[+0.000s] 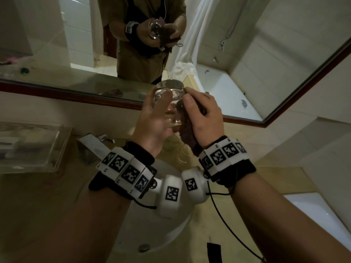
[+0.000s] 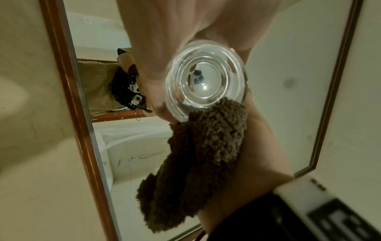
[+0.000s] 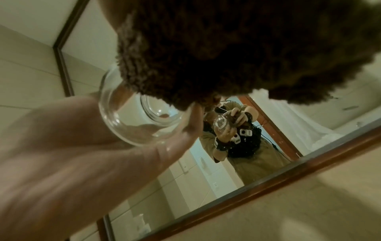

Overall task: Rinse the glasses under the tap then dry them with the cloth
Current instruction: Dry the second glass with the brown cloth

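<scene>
A clear glass (image 1: 169,92) is held up in front of the mirror, thick base up and away, mouth toward me. My left hand (image 1: 163,99) grips it, thumb on the near wall and fingers behind. My right hand (image 1: 191,99) grips a brown fluffy cloth (image 1: 187,130) and presses it against the glass's right side and rim. The left wrist view looks into the glass (image 2: 206,81), with the cloth (image 2: 198,154) hanging from its lower edge. In the right wrist view the cloth (image 3: 226,40) covers the top and overlaps the glass (image 3: 134,117).
Below my wrists lies a white basin (image 1: 171,234) with its drain (image 1: 143,247). A chrome tap (image 1: 91,147) stands at its back left. A clear tray (image 1: 32,147) sits on the counter at the left. The framed mirror (image 1: 247,73) spans the wall behind.
</scene>
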The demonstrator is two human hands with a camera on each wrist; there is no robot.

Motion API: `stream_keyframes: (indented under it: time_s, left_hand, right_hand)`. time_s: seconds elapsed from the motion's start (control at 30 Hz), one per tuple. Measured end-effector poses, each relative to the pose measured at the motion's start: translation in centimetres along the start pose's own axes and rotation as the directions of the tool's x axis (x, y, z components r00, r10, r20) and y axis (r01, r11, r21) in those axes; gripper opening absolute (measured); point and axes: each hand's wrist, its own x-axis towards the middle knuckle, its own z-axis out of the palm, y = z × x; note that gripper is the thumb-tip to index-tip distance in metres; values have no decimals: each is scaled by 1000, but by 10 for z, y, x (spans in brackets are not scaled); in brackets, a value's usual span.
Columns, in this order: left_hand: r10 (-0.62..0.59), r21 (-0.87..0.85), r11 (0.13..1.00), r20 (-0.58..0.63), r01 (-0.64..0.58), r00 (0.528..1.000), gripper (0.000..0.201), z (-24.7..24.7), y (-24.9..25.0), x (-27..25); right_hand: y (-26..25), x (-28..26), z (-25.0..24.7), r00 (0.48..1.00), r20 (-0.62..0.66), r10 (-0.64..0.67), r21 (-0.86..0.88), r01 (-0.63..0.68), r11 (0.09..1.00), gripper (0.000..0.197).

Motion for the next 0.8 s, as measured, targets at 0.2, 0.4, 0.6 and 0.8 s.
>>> stream_keyframes:
  time_s: [0.2, 0.4, 0.6, 0.8]
  left_hand:
    - [73, 261, 963, -18, -66, 997, 32, 1, 2, 3]
    - [92, 322, 945, -93, -58, 991, 51, 2, 8, 9]
    - [146, 329, 939, -115, -101, 983, 42, -1, 8, 13]
    - [18, -31, 999, 94, -15, 995, 49, -12, 6, 11]
  right_hand:
    - [5, 1, 1, 997, -60, 44, -47, -47, 998, 30]
    - [-5, 0, 5, 996, -79, -36, -68, 30, 997, 25]
    - [-5, -7, 13, 984, -83, -155, -124, 144, 982, 42]
    - [-13, 5, 6, 997, -37, 65, 117, -60, 991, 35]
